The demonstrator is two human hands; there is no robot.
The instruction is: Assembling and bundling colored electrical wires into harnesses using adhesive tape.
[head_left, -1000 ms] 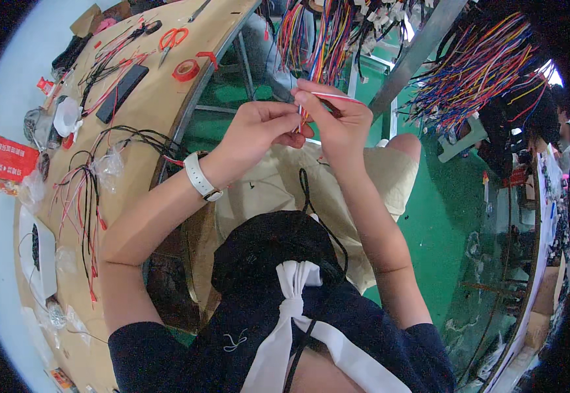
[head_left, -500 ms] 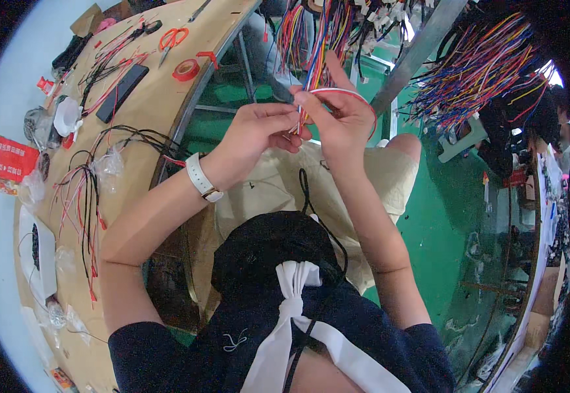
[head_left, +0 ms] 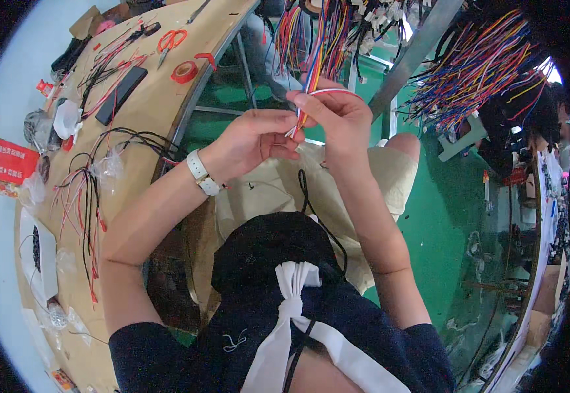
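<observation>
Head view: L hand (head_left: 252, 141) is part-open, thumb & index at the lower tips of a bundle of thin, multicoloured, plastic-coated wires (head_left: 311, 78), other fingers loosely curled; can't tell how firm the hold is. R hand (head_left: 337, 121) pinches the bundle higher up, w/ a thin red-and-white wire (head_left: 347, 90) arching over it. Bundle sits btwn the hands, running up twd the top edge. Step in hand, I'd judge: handling the wire ends; next move prob. calls for steady R pinch + fine L fingertip work. Wires look smooth, bendy. On the tan, flat, smooth surface (head_left: 134, 190): orange-handled metal scissors (head_left: 171, 40), round red tape roll (head_left: 184, 72).
</observation>
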